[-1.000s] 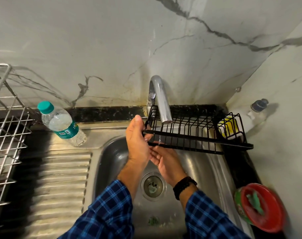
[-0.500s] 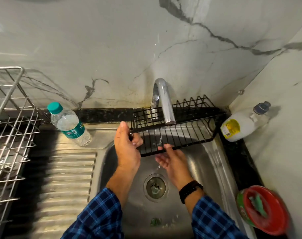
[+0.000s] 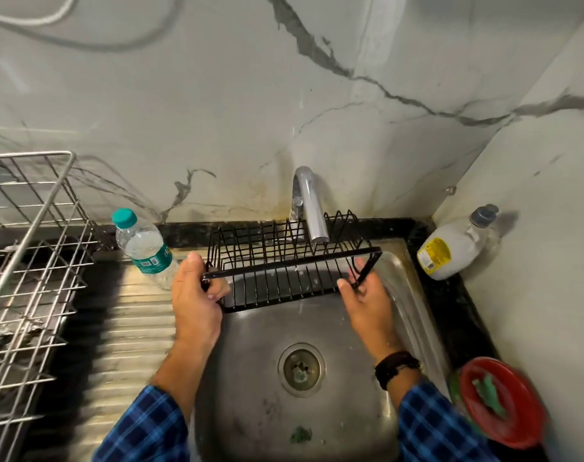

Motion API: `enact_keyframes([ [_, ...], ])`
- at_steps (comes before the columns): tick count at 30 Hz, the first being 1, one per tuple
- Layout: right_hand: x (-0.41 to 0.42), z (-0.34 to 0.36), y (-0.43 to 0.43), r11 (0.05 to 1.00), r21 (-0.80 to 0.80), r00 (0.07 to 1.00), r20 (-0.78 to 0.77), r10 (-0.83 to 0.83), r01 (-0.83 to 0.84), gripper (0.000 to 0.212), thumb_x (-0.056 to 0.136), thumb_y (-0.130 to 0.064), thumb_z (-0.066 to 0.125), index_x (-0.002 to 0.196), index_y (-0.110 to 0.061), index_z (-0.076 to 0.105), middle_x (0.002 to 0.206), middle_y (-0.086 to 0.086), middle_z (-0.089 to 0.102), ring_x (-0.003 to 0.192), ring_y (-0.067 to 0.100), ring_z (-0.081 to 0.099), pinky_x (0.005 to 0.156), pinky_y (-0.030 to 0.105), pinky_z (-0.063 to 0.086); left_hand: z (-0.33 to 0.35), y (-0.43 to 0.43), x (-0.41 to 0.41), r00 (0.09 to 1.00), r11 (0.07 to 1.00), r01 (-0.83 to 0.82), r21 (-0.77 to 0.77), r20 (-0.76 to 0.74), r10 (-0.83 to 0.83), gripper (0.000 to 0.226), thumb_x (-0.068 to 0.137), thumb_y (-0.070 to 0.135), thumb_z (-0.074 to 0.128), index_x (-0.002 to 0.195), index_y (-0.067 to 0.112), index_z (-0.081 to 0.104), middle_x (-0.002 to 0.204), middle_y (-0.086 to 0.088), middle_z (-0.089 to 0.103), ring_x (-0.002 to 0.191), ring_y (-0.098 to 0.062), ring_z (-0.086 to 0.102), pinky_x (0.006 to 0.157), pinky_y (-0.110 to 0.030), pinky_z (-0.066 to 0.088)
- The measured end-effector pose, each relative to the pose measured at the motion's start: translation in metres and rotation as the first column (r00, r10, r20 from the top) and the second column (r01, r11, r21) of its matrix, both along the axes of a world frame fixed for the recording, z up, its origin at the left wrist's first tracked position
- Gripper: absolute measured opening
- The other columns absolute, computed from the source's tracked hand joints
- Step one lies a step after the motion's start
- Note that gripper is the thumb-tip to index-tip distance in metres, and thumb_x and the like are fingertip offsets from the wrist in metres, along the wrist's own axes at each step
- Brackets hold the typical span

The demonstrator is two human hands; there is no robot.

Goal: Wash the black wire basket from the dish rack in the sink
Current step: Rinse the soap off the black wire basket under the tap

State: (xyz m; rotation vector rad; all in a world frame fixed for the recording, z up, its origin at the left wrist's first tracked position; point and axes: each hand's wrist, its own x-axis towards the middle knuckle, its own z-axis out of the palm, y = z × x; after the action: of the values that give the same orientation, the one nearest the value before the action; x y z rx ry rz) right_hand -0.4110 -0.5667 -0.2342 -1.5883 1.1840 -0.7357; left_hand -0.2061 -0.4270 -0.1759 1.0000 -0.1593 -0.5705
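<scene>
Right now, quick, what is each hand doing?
Left hand: closed on the left end of the black wire basket.
Right hand: gripping the basket's right end, under the tap.

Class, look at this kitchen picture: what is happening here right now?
A person holds a black wire basket over a steel sink, just under the tap. The left hand grips its left end and the right hand its right end. A water bottle stands left of the sink, a soap bottle to the right.
</scene>
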Motion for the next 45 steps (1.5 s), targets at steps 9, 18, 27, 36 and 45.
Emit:
enact_keyframes([
  [9,-0.006,0.036,-0.015,0.977,-0.098,0.975,0.096,0.201,-0.192,0.032,0.100,-0.021,0.055,0.127,-0.035,0.063,0.126,-0.014,0.065,0.114,0.001,0.062,0.100,0.043,0.052,0.006,0.007,0.007,0.978,0.948,0.180,0.261,0.058,-0.202,0.042,0.104,0.037,0.047,0.063,0.033,0.052,0.055,0.011,0.035,0.050,-0.006,0.028,0.046,-0.020,0.020],
  [18,-0.012,-0.011,-0.026,0.937,0.309,0.982,-0.042,0.184,-0.163,0.045,0.102,-0.012,0.050,0.146,-0.016,0.044,0.112,0.007,0.068,0.080,0.012,0.064,0.067,0.029,0.056,0.001,0.011,0.013,0.880,0.925,0.335,0.181,-0.412,-0.238,0.026,0.103,0.035,0.052,0.080,0.023,0.049,0.055,0.011,0.031,0.038,-0.001,0.024,0.031,-0.014,0.021],
  [27,-0.007,0.008,-0.013,0.952,0.259,0.965,0.161,-0.207,0.161,0.028,0.098,-0.027,0.058,0.125,-0.026,0.064,0.091,-0.003,0.060,0.065,0.006,0.047,0.057,0.020,0.038,-0.013,0.026,0.002,0.865,0.611,0.262,0.747,0.100,-0.492,0.029,0.107,0.010,0.042,0.129,0.026,0.051,0.092,-0.006,0.056,0.071,-0.014,0.052,0.065,-0.027,0.052],
  [36,-0.018,0.054,-0.006,0.970,0.220,0.959,0.233,-0.160,0.108,0.029,0.102,-0.046,0.044,0.088,-0.023,0.054,0.061,0.000,0.041,0.043,0.009,0.030,0.042,0.019,0.024,-0.001,0.043,-0.015,0.836,0.631,0.017,0.775,0.335,-0.435,0.034,0.104,0.006,0.043,0.127,0.029,0.052,0.080,-0.001,0.067,0.057,-0.008,0.061,0.061,-0.034,0.052],
  [45,-0.054,0.060,0.029,0.964,0.255,0.997,0.044,0.071,-0.080,0.027,0.102,-0.035,0.050,0.086,-0.014,0.056,0.074,0.007,0.040,0.046,0.009,0.032,0.041,0.024,0.026,0.017,0.059,-0.035,0.805,0.515,-0.110,0.850,0.380,-0.457,0.037,0.105,0.019,0.043,0.073,0.014,0.060,0.058,0.001,0.055,0.051,-0.016,0.052,0.054,-0.031,0.042],
])
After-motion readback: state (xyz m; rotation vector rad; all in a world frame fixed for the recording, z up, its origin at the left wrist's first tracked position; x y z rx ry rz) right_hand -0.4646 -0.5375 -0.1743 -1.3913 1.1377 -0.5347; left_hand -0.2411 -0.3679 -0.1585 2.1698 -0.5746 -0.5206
